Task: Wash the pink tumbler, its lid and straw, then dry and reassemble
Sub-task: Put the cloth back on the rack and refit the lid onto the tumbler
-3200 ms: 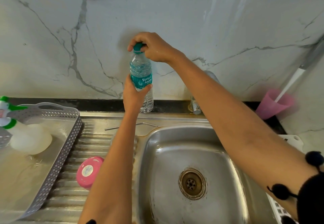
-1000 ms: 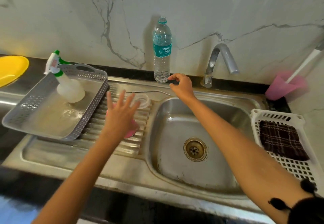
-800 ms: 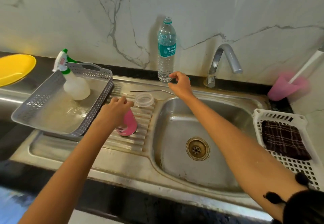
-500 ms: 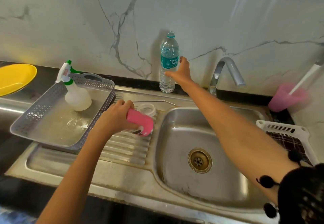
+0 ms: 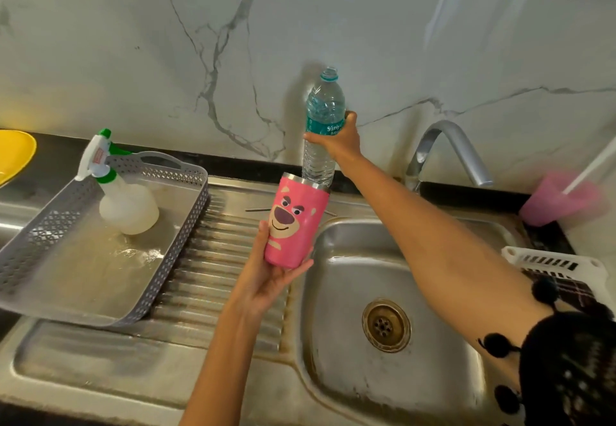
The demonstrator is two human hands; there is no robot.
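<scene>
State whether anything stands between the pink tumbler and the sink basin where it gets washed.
Nothing visible. The left hand holds the pink tumbler above the left rim of the basin; the water bottle in the right hand is behind it.

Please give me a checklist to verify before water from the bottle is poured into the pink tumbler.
1. Bottle cap removed: ok, the water bottle has an open neck.
2. Bottle held: ok, the right hand grips its middle.
3. Tumbler ready: ok, the left hand holds the pink tumbler upright, without a lid.
4. Tumbler over the sink basin: cannot tell, it is near the basin's edge.
5. Tumbler empty inside: cannot tell, the inside is hidden.
</scene>
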